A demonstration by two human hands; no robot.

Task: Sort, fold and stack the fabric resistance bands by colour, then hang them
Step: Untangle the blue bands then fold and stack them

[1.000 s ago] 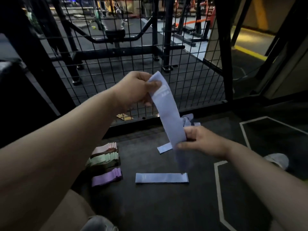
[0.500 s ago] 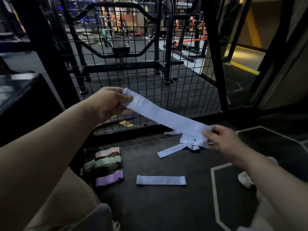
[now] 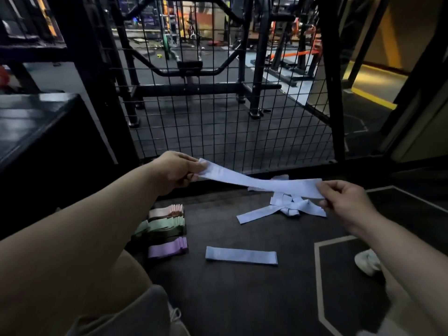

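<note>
Head view looks down at a dark gym floor (image 3: 242, 299), and I see both hands out in the middle of the frame with one pale blue band (image 3: 261, 181) stretched flat between them. My left hand (image 3: 177, 170), left of centre, has its grip closed on the band's left end, thumb on top and fingers curled beneath. My right hand (image 3: 344, 200), right of centre, pinches the band's right end between thumb and fingers, a little lower in the frame than the left. The band runs from upper left to lower right, clear of the floor, with a slight sag along its length.

Just below it in the frame, a loose pile of pale blue bands (image 3: 286, 207) lies tangled on the floor. Lower, near the centre, a folded blue band (image 3: 241, 255) lies flat by itself. At lower left, beside my left forearm, three folded stacks sit in a column close together: a pink stack (image 3: 167, 210) at the top, a green stack (image 3: 162, 227) in the middle and a purple stack (image 3: 167, 248) at the bottom.

A black wire mesh panel (image 3: 218, 117) fills the upper centre behind the hands, with gym equipment beyond it. A pale shoe (image 3: 367, 261) shows at the lower right, partly behind my right forearm.
</note>
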